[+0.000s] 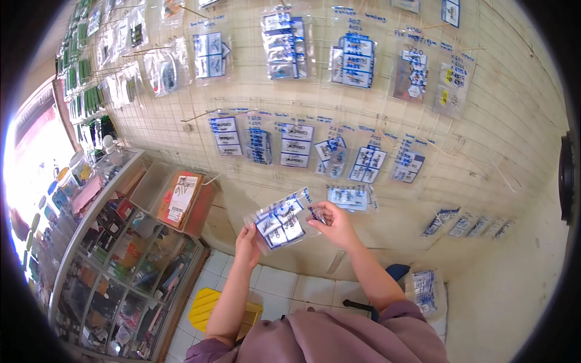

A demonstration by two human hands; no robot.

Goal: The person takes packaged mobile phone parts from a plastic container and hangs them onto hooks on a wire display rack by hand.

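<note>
A clear plastic bag [281, 225] of white cards with blue borders and dark print is held in front of me, tilted. My left hand [247, 247] is closed on its lower left edge, thumb at the front. At the opposite end, where blue handwriting runs along the plastic, my right hand [334, 222] pinches the bag between thumb and fingers. Just behind the right hand, a similar bag [350, 197] hangs low on the wall. What lies deeper inside the held bag I cannot make out.
Rows of labelled bags [295, 145] hang from hooks on a wire grid wall. To the left stands a glass display case [112, 266] with a plastic bin of orange packets [180, 196] near its end. A yellow stool [206, 308] and a bag of packets [425, 291] are low down.
</note>
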